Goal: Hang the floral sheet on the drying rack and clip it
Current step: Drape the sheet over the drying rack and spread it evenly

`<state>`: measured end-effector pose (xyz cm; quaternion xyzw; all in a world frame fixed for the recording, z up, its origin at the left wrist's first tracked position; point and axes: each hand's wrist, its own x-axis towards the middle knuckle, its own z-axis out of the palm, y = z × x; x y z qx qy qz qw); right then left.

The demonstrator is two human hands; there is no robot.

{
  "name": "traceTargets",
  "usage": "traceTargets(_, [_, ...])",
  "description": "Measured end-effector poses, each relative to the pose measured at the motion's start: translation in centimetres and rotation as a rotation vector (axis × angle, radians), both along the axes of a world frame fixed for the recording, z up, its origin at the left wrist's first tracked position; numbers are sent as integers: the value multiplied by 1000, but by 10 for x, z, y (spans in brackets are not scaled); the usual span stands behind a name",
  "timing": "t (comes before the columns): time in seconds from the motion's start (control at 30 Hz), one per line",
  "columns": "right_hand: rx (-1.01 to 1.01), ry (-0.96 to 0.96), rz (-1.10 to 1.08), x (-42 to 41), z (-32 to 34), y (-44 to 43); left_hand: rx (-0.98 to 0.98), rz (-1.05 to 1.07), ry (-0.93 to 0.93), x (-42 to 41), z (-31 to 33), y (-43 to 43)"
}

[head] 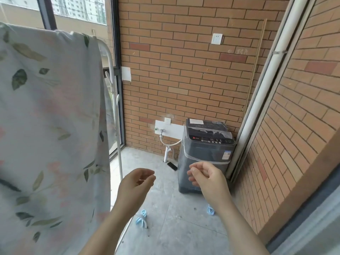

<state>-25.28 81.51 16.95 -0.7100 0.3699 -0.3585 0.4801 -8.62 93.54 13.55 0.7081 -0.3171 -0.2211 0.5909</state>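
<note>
The floral sheet (49,126), pale with green leaves and pink blooms, hangs draped over the top bar of the white drying rack (115,100) and fills the left side. My left hand (137,183) and my right hand (204,176) float in the middle, away from the sheet, fingers loosely curled and holding nothing. Light blue clips (141,219) lie on the concrete floor below my left hand. Another blue clip (210,210) lies on the floor under my right forearm.
A dark grey washing machine (206,153) stands in the brick corner with a tap and hose (166,140) beside it. A black phone (172,166) lies on the floor near it. A window is on the left, a sliding door frame (272,89) on the right.
</note>
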Motion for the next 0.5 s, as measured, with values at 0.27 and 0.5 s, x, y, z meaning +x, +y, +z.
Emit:
traceTargets(0.27, [3,31,207,76,10,-157,-2,188,4,42,7,-125])
traceTargets(0.5, [11,60,397,169,3,-235,-9,348,51,108,4,-186])
